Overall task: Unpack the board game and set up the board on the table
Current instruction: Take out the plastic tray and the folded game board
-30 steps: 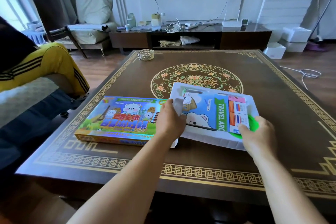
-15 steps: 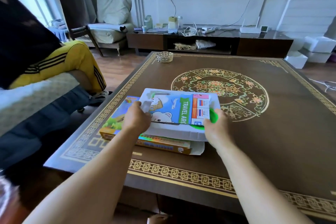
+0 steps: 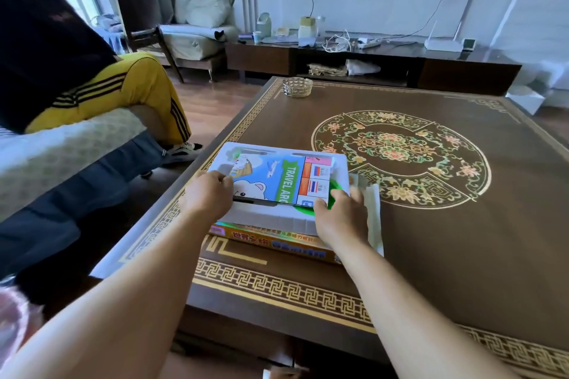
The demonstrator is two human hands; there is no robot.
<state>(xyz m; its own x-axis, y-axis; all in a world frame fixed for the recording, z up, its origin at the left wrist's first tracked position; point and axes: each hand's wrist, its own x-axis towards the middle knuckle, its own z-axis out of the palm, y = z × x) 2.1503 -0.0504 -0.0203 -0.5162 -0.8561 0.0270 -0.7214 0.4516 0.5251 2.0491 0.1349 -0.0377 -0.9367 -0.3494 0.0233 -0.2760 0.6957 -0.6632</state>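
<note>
The white box tray sits stacked on the colourful game box lid near the table's front left edge. Inside the tray lies the folded board, blue with a bear and a green "TRAVEL ARO" band. A green plastic piece shows at the tray's right end. My left hand grips the tray's left side, fingers curled over the board's edge. My right hand holds the right end, fingers curled on the board's corner by the green piece.
The brown patterned table has a floral medallion in the middle and a glass ashtray at its far edge. A white sheet lies right of the box. A person in yellow trousers sits at left.
Both hands carried the tray with the board leftward from the table top onto the colourful box lid, where it now rests. My view has swung left.
</note>
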